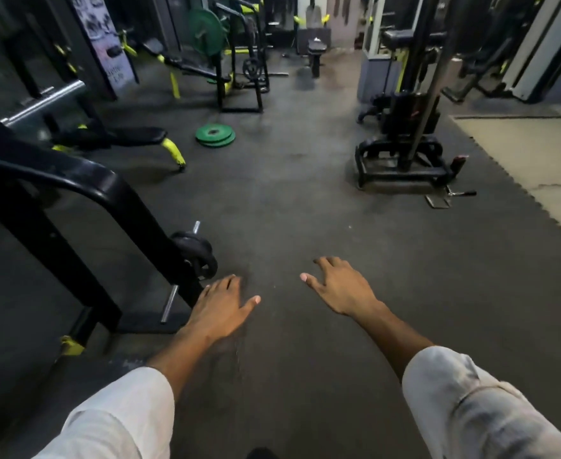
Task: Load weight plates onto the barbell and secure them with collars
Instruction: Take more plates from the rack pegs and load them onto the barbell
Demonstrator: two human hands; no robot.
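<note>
left hand point(221, 304): empty, fingers spread and relaxed, palm down over the rubber floor point(305, 210), touching nothing
right hand point(340, 288): empty too, fingers loosely fanned, nothing held
black plates point(195, 254): just ahead-left of the left hand, hung on a storage peg of the black rack point(73, 200); nearest plates to either hand
green plates point(215, 134): two or three stacked flat on the floor, well ahead of both hands
barbell: likely the chrome bar point(45, 101), far ahead-left; can't confirm, ends out of view
collars: none visible
stage: nothing loaded yet, judging by the empty hands
handling: plates likely rigid, dense, heavy for their size; black ones look smooth, so slippery
hold: two hands on opposite rim edges, or thumb through the centre hole; slide straight off the peg, don't tilt
risk: a dropped plate lands near the feet
</note>
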